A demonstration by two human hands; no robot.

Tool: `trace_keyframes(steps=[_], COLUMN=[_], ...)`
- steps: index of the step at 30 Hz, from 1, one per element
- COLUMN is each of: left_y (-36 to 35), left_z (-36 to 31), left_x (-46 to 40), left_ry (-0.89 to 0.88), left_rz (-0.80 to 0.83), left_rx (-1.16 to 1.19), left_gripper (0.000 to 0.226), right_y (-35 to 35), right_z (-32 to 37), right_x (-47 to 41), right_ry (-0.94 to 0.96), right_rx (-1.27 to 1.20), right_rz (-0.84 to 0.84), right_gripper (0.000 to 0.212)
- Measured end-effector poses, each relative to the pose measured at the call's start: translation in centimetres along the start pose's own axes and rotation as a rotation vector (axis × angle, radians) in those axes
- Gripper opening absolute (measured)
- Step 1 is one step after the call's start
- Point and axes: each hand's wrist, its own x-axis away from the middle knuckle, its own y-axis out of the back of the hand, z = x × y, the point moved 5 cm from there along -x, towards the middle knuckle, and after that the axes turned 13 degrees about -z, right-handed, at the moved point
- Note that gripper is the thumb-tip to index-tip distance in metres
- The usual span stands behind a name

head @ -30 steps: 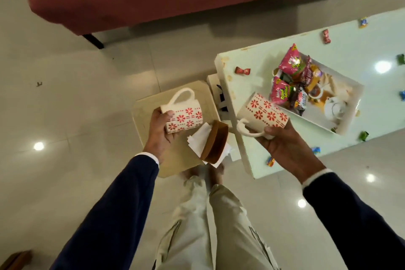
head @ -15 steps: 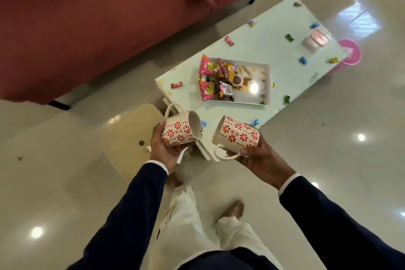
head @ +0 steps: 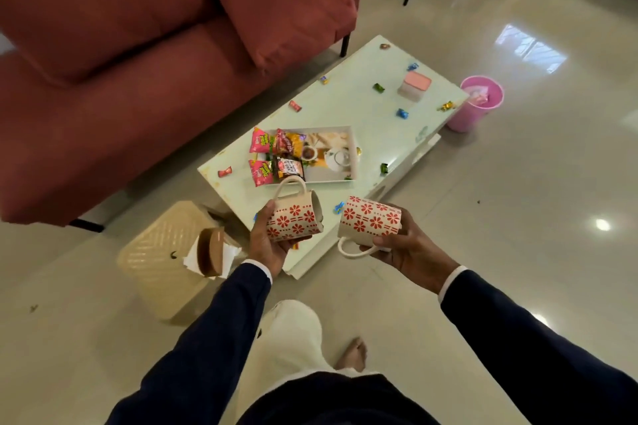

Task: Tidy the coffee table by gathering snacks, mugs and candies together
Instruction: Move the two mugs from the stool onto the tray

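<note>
From the head camera, the person is standing on a glossy tiled floor [head: 518,217] at the near end of a low white surface [head: 345,107], with both hands raised above that end.

The left hand [head: 267,245] is gripping a left mug [head: 293,217], cream with red flowers, fingers curling round its body. This mug is lying on its side with the mouth facing right and the handle pointing up and away.

The right hand [head: 404,248] is holding a right mug [head: 371,219] of the same pattern, fingers wrapping under and round it. It is also tipped on its side, mouth facing left, handle hanging down toward the floor. The two mugs are near each other, mouth to mouth, not touching.

Past the mugs a white tray [head: 354,148] is sitting on the surface, holding pink snack packs [head: 261,141] and darker packets at its left end. Wrapped candies are lying scattered around: a red candy [head: 224,172] near the left corner, a green candy [head: 378,88] and a blue candy [head: 402,113] farther off. A small pink-lidded box [head: 414,85] is standing near the far end.

A pink bin [head: 474,107] is standing on the floor just beyond the far corner. A beige stool [head: 162,252] is sitting left of the hands, carrying a brown holder [head: 210,252] with white napkins. A red sofa [head: 138,45] is filling the upper left.
</note>
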Motion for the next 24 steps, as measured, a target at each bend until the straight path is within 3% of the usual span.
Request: trace_keyframes(steps=[6, 10, 12, 15, 19, 24], left_y=[-4.7, -7.8, -9.3, -11.0, -12.9, -14.9], left_z=[1.5, 2.0, 2.2, 2.3, 2.1, 2.4], left_x=[-2.4, -6.2, -8.8, -12.1, -16.4, -21.8], left_ry=[0.01, 0.012, 0.015, 0.028, 0.036, -0.007], left_rz=[-0.012, -0.016, -0.034, -0.093, -0.171, -0.293], left_rx=[-0.001, 0.024, 0.045, 0.058, 0.05, 0.029], left_gripper=[0.041, 0.06, 0.057, 0.044, 0.059, 0.055], right_y=[3.1, 3.8, 3.8, 3.2, 2.5, 1.5], right_z=[3.1, 6.3, 8.2, 10.9, 14.2, 16.5], right_x=[-3.5, -8.6, -12.0, -16.8, -23.8, -32.3], right_ry=[-0.032, -0.054, -0.079, -0.121, -0.154, -0.144], right_rx=[0.032, 0.181, 0.223, 0.281, 0.369, 0.585], right_rz=[-0.054, -0.086, -0.095, -0.103, -0.125, -0.09], right_gripper=[0.076, 0.082, 0.082, 0.079, 0.084, 0.082])
